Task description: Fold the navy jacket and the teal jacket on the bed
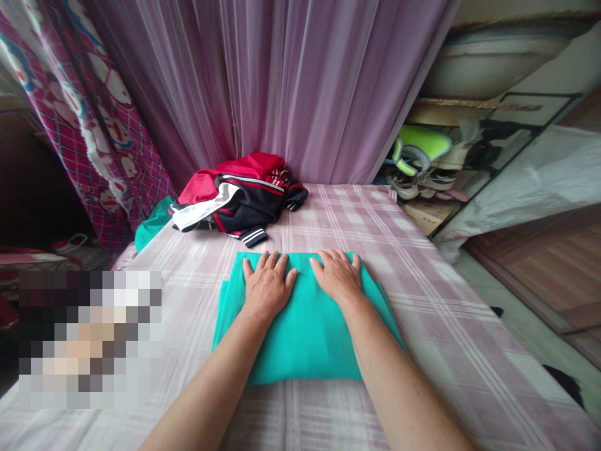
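A folded teal cloth [305, 332] lies flat on the checked bedsheet [422, 300] in front of me. Its layers show at the left and right edges, and I cannot tell what kind of garment or cloth it is. My left hand [270, 282] rests palm down on its far left part, fingers spread. On the far right part lies my right hand [339, 274], also palm down with the fingers stretched out. Both hands press on the top surface and neither grips anything.
Beyond the cloth is a heap of red, black and white clothes [248, 194]. Another teal fabric [154, 222] hangs at the left edge. Purple curtains [300, 94] close off the back. A shoe rack [507, 150] stands at the right. A blurred patch covers the lower left.
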A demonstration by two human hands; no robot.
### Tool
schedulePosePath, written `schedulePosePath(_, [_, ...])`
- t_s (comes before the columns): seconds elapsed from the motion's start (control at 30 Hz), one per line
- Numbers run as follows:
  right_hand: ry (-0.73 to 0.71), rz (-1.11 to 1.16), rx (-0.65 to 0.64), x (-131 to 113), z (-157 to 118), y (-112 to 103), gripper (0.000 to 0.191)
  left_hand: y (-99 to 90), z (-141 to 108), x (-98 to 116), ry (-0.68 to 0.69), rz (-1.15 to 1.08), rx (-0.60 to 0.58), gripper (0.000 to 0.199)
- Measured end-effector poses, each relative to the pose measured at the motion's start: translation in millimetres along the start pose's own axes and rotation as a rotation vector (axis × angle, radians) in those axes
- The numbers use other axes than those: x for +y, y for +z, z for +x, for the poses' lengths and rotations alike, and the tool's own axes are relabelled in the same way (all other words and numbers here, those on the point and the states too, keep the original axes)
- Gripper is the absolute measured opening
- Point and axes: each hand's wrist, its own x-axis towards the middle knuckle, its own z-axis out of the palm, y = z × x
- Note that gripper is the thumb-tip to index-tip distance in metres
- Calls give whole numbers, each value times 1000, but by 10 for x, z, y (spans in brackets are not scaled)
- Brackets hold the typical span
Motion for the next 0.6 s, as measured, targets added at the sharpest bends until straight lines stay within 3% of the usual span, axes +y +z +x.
schedulePosePath(0.6, [6,3,-12,7,11,16,47,-2,-4,3,-2,7,-7,50])
